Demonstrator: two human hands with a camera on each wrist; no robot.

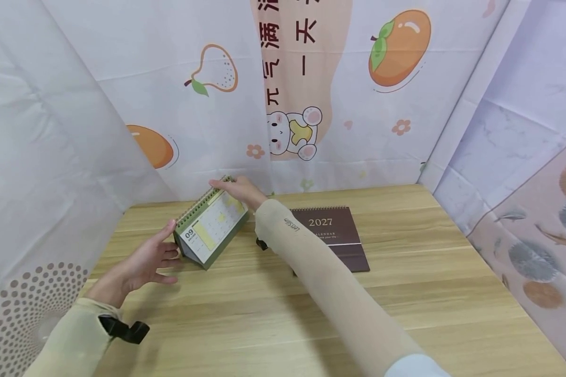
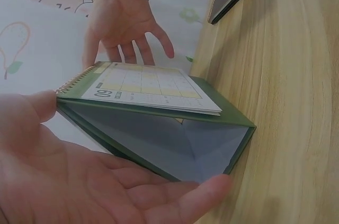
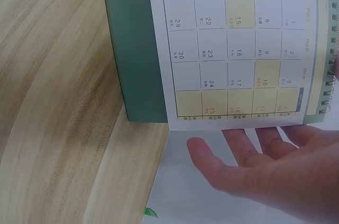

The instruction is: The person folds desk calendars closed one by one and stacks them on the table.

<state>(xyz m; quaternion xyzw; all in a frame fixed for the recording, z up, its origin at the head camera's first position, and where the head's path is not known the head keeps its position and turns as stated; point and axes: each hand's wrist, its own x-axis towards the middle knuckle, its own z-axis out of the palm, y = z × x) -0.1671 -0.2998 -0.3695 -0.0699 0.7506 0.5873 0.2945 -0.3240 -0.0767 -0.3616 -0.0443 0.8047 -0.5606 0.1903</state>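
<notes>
A green desk calendar (image 1: 212, 222) stands as a tent on the wooden table, spiral binding at the top, its page marked 09 facing me. At its near left end is my left hand (image 1: 143, 262), with the thumb at the binding's corner and the other fingers spread loosely beside the open triangular end, as the left wrist view shows. My right hand (image 1: 240, 191) reaches to the far right end. Its fingers (image 3: 243, 147) extend loosely along the calendar's side edge in the right wrist view, while part of the hand overlaps the binding in the head view.
A dark brown 2027 calendar (image 1: 332, 230) lies on the table (image 1: 405, 293) to the right, partly hidden behind my right sleeve. Printed cloth (image 1: 160, 104) hangs along the back and both sides. Black straps (image 1: 122, 329) show at the wrists.
</notes>
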